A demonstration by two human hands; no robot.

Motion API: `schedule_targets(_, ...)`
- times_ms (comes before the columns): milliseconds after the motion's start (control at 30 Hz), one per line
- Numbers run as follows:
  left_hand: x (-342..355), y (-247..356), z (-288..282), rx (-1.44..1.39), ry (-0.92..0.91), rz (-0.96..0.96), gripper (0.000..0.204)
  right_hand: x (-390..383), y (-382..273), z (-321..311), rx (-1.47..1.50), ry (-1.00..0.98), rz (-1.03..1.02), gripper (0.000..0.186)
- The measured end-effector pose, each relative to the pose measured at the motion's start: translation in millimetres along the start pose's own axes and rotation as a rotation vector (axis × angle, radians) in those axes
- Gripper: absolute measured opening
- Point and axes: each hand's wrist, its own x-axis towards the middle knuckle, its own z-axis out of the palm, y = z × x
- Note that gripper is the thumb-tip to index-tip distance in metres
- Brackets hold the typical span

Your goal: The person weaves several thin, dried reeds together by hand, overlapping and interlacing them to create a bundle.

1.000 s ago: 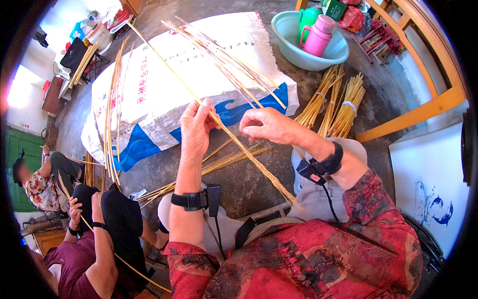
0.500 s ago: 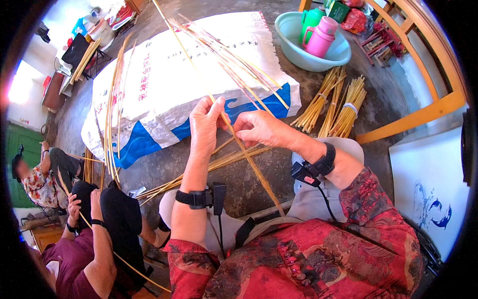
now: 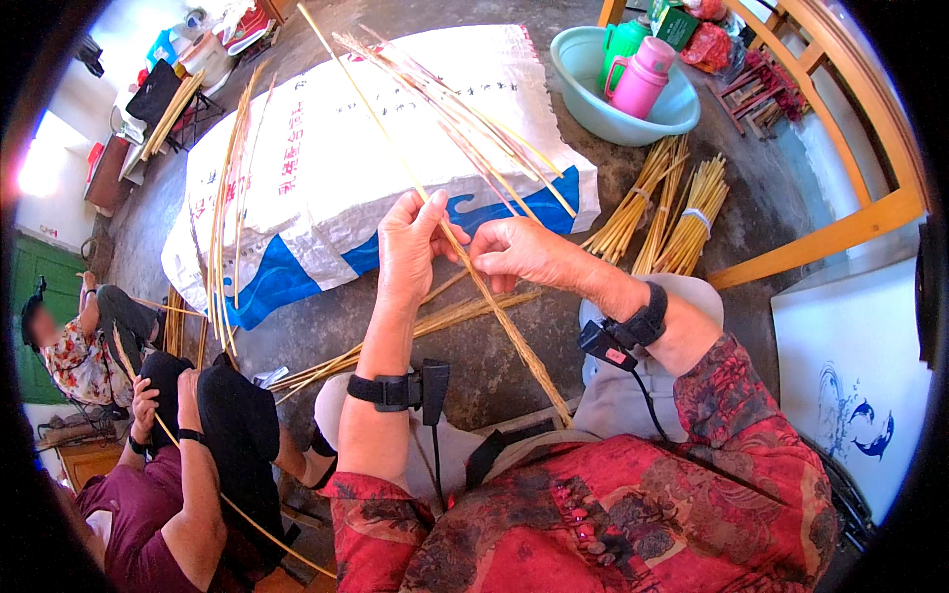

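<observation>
A long dry plant stalk [image 3: 371, 104] slants across the view, ending in a brushy seed head [image 3: 539, 371] near my lap. My left hand [image 3: 410, 242] pinches it between thumb and fingers just above the seed head. Close beside it, my right hand [image 3: 514, 252] has its fingertips closed at the stalk; whether they grip it is hard to see. Beyond my hands a white sack cloth [image 3: 336, 148] with a blue wave print covers a low surface. Loose stalks [image 3: 465, 124] lie on its right part, and more stalks [image 3: 225, 208] on its left.
Tied stalk bundles [image 3: 697, 217] stand at the right below a pale blue basin [image 3: 618, 124] holding a pink flask [image 3: 643, 79] and a green one. A wooden frame [image 3: 830, 232] rises at right. More stalks [image 3: 395, 341] lie on the floor. Two people [image 3: 163, 504] sit at left, the nearer holding a stalk.
My hands stay nearly in place on the stalk. The seed head below them looks slightly fuller and shifted a little to the right. The view has moved slightly.
</observation>
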Motion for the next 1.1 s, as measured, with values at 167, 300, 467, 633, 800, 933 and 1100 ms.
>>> schedule_targets(167, 1.4, -1.8, -5.1, -0.041, 0.009, -0.014, 0.023, -2.0, -1.8, -3.1, 0.021, -0.016, -0.015, 0.015)
schedule_targets(300, 2.9, -2.8, -5.6, -0.049, 0.008, -0.015, 0.024, -6.5, -3.9, -6.6, 0.102, -0.049, 0.017, 0.014)
schedule_targets(467, 4.4, -4.5, -6.7, -0.063, 0.028, -0.003, 0.024, -9.0, -2.1, -9.3, 0.115, -0.088, 0.028, 0.012)
schedule_targets(633, 5.4, -3.5, -8.7, -0.092, 0.052, 0.021, 0.022, -12.4, -3.1, -15.8, -0.014, -0.184, -0.013, 0.014)
schedule_targets(800, 7.9, -3.2, -15.6, -0.189, 0.031, 0.036, 0.022, -15.3, -7.6, -18.8, 0.059, -0.009, 0.0, 0.019)
schedule_targets(933, 6.4, -3.2, -14.1, -0.225, -0.032, 0.054, 0.02, -12.4, -2.5, -12.9, 0.139, -0.022, 0.036, 0.021)
schedule_targets(1100, 5.3, -2.3, -12.1, -0.227, -0.07, 0.05, 0.019, -12.7, 1.0, -10.3, 0.131, -0.089, 0.03, 0.018)
